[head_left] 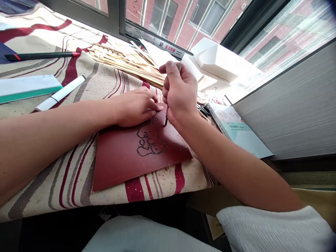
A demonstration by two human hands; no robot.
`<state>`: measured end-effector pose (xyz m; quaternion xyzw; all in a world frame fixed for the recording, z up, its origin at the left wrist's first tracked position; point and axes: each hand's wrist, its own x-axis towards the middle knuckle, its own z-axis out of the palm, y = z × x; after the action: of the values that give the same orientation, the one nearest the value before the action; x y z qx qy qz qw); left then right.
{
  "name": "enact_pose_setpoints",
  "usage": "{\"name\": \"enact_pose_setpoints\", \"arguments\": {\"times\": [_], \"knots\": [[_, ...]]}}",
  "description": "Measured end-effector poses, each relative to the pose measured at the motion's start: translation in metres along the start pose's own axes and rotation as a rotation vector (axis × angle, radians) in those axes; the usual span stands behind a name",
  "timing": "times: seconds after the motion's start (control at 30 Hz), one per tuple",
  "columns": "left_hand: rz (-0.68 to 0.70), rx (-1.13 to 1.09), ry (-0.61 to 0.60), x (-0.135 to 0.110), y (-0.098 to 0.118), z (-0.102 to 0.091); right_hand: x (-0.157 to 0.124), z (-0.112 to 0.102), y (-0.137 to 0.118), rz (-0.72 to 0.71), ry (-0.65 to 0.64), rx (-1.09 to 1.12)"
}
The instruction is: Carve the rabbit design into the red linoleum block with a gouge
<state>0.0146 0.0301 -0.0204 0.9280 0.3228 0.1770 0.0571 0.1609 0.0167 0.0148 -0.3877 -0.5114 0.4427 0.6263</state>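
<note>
A dark red board (115, 164) lies at a slant on the striped tablecloth, with a bear outline (151, 140) in dark grooved lines on it. My left hand (136, 106) rests on the board's upper left part, palm down, fingers loosely bent and holding nothing. My right hand (181, 89) is wrapped in a fist around a slim carving tool (166, 119). Its thin dark shaft points down toward the board, right of the bear's head, and its rounded grey end shows at the thumb. Whether the tip touches the board, I cannot tell.
Thin wood strips (128, 64) are heaped by the window. White boxes (220, 63), scissors (204, 111) and a book (238, 129) lie to the right. A white marker (61, 92), a white-and-green box (28, 88) and a black pen (43, 56) lie left. Small chips dot the tablecloth (107, 190).
</note>
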Motion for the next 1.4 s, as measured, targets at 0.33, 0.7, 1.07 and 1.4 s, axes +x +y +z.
{"name": "enact_pose_setpoints", "arguments": {"times": [0.33, 0.7, 1.07, 1.4], "knots": [[0.102, -0.009, 0.07, 0.001, -0.001, 0.002, 0.011, -0.02, -0.008, 0.141, -0.866, 0.155], [-0.051, 0.056, -0.04, -0.001, 0.007, -0.005, -0.007, 0.005, -0.006, 0.025, -0.004, -0.003], [-0.067, 0.106, -0.123, 0.0, 0.006, -0.01, 0.0, -0.011, -0.023, 0.186, -0.006, 0.184], [-0.083, 0.108, -0.12, -0.005, -0.011, -0.015, 0.002, -0.023, -0.026, 0.077, -0.217, 0.166]]}}
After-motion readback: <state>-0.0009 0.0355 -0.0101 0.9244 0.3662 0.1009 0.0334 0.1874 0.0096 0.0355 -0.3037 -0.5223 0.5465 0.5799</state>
